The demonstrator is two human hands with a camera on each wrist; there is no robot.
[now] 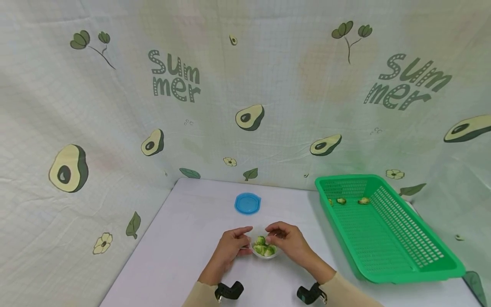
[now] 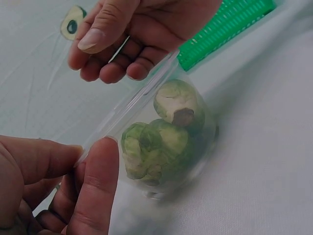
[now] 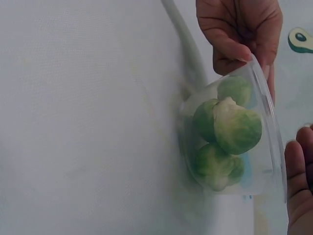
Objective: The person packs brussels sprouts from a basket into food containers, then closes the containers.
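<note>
Leftmost, one left hand (image 1: 231,245) is pinching the rim of one clear bowl (image 3: 261,174) between thumb and finger, while one blue lid (image 1: 247,204) is lying flat beyond it on the one white table (image 1: 184,230). Before the person, the bowl is standing on the table, holding at least four Brussels sprouts (image 3: 238,127), and one right hand (image 1: 288,239) is hovering just beside its right rim, fingers loosely bent. Farthest right, one green basket (image 1: 387,243) is holding three small sprout pieces (image 1: 364,201) near its far end.
</note>
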